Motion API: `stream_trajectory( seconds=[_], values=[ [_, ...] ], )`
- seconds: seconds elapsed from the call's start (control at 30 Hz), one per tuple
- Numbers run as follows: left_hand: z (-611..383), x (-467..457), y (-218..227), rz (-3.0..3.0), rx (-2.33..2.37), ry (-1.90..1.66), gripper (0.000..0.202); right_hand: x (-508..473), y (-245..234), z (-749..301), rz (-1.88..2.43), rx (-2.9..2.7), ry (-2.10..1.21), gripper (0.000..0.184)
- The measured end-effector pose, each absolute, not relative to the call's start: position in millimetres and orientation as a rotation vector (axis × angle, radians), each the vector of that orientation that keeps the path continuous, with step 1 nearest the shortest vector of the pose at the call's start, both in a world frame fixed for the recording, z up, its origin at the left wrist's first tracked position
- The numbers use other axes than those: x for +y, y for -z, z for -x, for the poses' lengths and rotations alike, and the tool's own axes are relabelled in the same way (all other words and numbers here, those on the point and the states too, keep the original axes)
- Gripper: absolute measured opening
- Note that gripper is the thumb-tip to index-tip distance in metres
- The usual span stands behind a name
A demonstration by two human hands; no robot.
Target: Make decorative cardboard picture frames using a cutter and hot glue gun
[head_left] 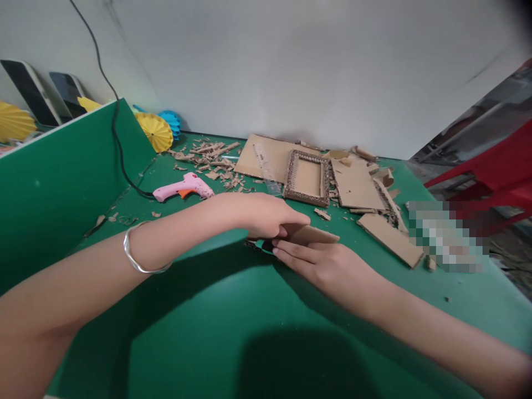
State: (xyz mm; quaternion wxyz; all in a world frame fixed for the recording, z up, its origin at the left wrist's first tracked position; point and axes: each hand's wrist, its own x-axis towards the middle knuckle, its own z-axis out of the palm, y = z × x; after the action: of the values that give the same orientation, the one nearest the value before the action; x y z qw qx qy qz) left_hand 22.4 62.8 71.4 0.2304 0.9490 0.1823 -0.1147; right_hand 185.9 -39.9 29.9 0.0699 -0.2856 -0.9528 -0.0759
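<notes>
My left hand [270, 213] reaches across from the left with its fingers closed on a piece of brown cardboard [320, 236], tilted up off the green table. Just below and to the right, my right hand [328, 263] is closed around a small black and teal cutter [266, 246]. Its tip lies at the cardboard's lower left edge, partly behind my fingers, so I cannot tell whether the blade touches. Behind both hands, a cardboard frame [307, 178] with corrugated edges lies flat.
A pink glue gun [183, 187] with a black cord lies left. Cardboard scraps [216, 160], a clear ruler [266, 166] and cardboard sheets [359, 185] spread along the wall. A green panel [75, 183] stands left, near yellow and blue paper fans [153, 132]. A red chair [499, 166] stands right.
</notes>
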Motion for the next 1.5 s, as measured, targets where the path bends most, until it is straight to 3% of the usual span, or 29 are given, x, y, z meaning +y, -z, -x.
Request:
stream_trajectory(
  seconds=[0.3,0.5,0.93,1.1,1.3,1.5],
  values=[
    [-23,60,-68,-2.685,0.531,0.352,0.014,-39,-51,-197,0.746,-3.019,0.262,0.043],
    [-23,60,-66,-2.778,0.537,0.347,0.014,-69,-62,-237,0.897,-3.082,0.365,0.047],
    [-20,53,-70,-2.777,0.563,0.398,0.021,-95,-59,-275,0.920,-2.957,0.247,0.057],
    [-21,52,-70,-2.793,0.558,0.392,0.019,-105,-57,-296,1.039,-2.910,-0.021,0.048],
    [-21,54,-71,-2.805,0.530,0.394,0.017,-101,-60,-279,1.050,-2.816,-0.006,0.050],
    [-24,63,-69,-2.783,0.462,0.386,0.009,-77,-40,-252,1.017,-2.809,0.090,0.036]
  ],
)
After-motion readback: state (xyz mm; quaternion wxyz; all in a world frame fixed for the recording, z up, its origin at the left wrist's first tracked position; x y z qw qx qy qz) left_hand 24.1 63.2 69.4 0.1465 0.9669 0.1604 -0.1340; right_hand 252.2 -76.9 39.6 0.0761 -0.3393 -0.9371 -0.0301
